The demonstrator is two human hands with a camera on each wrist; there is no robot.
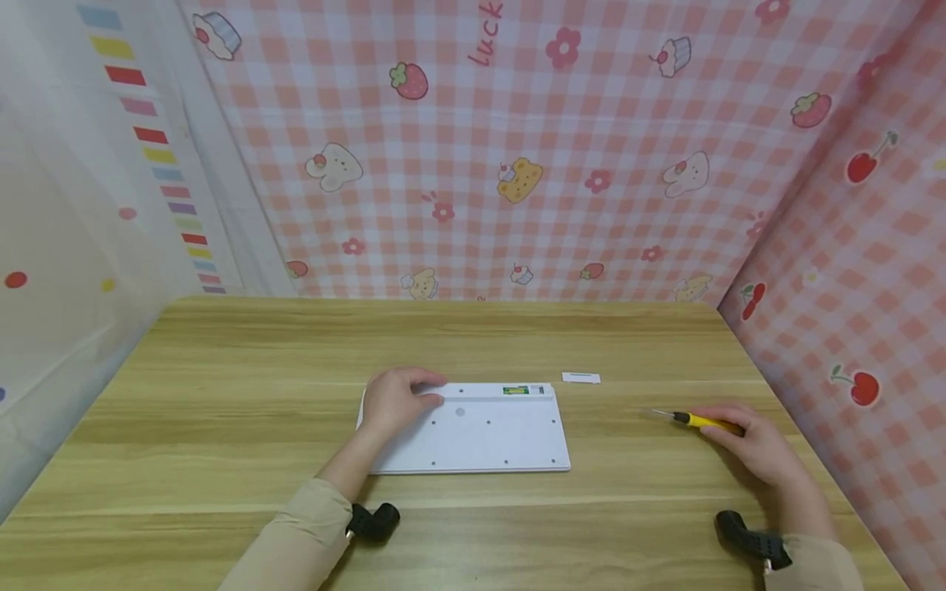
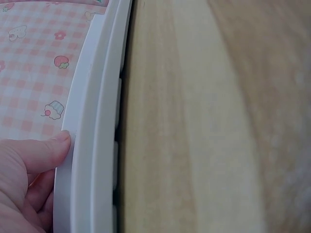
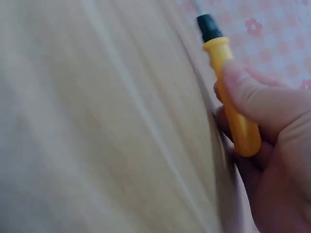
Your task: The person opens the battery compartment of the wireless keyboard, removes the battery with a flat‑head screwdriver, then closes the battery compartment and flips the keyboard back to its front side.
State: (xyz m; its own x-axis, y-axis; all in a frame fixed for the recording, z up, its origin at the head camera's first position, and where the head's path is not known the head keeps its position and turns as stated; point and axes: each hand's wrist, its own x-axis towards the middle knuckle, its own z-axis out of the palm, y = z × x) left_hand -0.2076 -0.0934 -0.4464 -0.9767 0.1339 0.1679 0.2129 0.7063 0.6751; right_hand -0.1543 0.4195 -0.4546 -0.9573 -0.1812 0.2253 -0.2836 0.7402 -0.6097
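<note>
A white keyboard (image 1: 473,443) lies underside up on the table, with small dark screw spots across its back. In its raised far ridge an uncovered battery compartment (image 1: 516,391) shows a green and yellow battery. My left hand (image 1: 393,402) grips the ridge near its left end, thumb (image 2: 60,148) on the near side; the other fingers are partly hidden. Over to the right, my right hand (image 1: 754,439) holds a yellow and black screwdriver (image 3: 237,116) by its handle, thumb along it. Its thin metal shaft points left, toward the keyboard but apart from it.
A small white battery cover (image 1: 581,378) lies on the wooden table (image 1: 473,533) just beyond the keyboard's far right corner. Pink checked cloth (image 1: 473,189) hangs behind the table, and more cloth lines both sides. Each wrist wears a black camera (image 1: 375,522).
</note>
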